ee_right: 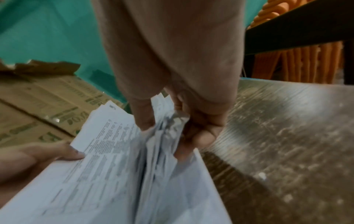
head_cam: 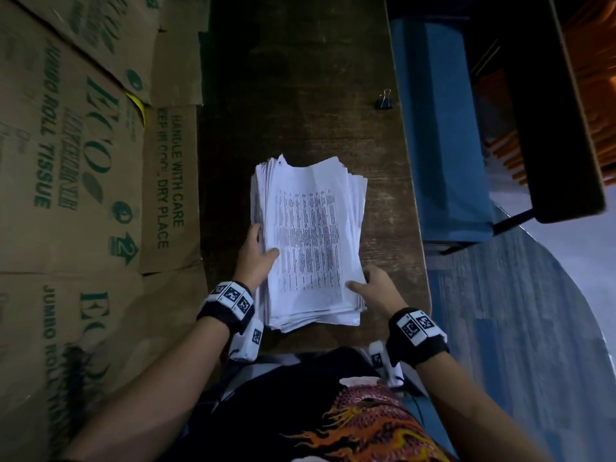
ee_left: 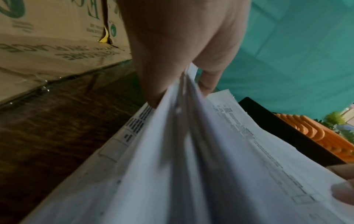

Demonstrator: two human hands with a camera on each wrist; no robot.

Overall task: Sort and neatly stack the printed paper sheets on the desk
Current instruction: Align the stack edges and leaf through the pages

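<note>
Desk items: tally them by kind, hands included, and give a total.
Paper stack: 1
Binder clip: 1
Hands gripping the stack, left hand and right hand: 2
Total: 4

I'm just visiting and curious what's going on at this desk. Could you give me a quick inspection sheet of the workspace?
Surface: dark wooden desk, worn and scuffed.
Job's things: one thick paper stack, printed side up, edges uneven and fanned.
Clutter: a black binder clip near the desk's far right edge, apart from the stack.
Hands: left hand grips the stack's left edge, thumb on top; right hand grips the near right corner, fingers curled under the sheets.
Cables: nothing seen.
Surroundings: printed cardboard boxes to the left, a blue bench to the right, orange items under a dark shelf.
</note>
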